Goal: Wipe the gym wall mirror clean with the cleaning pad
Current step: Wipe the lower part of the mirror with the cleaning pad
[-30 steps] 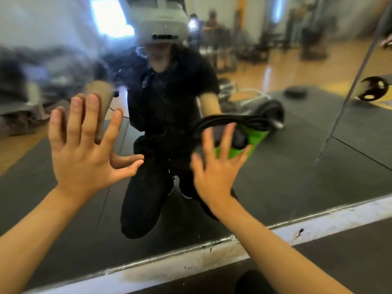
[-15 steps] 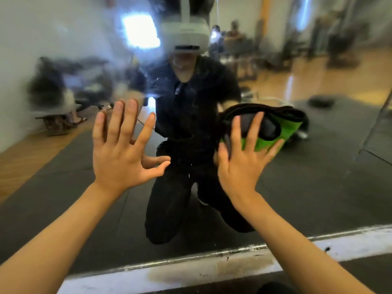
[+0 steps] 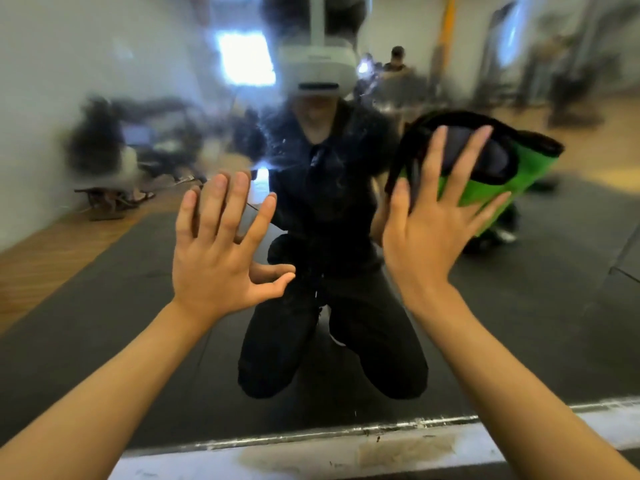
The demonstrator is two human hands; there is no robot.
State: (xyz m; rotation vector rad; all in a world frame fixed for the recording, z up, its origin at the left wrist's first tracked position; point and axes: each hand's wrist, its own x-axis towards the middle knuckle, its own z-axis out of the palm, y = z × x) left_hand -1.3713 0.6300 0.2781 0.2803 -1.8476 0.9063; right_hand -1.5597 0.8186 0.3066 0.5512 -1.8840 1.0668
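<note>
Nearest, a pale ledge [image 3: 311, 455] runs along the foot of the mirror [image 3: 86, 278], scuffed and stained, with a metal trim strip just above it. From there both forearms reach up to the glass.

Left of centre, the left hand [image 3: 221, 258] lies flat with its fingers spread and nothing in it; it seems to be bracing against the glass, since its reflected fingertips meet it, though actual contact is hard to confirm. To the right, the right hand [image 3: 436, 233] is also splayed wide, not curled around anything, with its palm pressing the cleaning pad [image 3: 498, 168] against the mirror. So the pad is pinned between palm and glass rather than gripped.

The pad sits in the upper right of the lower pane, at about chest height of the kneeling reflection. It shows bright green fabric with a dark bound edge and a darker, folded upper part; part of what shows may be its reflection.

Progress looks partial, by my reading. The lower glass around the arms reflects the dark floor mats fairly sharply, while the upper left and the band above the hands look hazy and smeared, with small flecks near the centre. That farther, higher area appears left to wipe.
</note>
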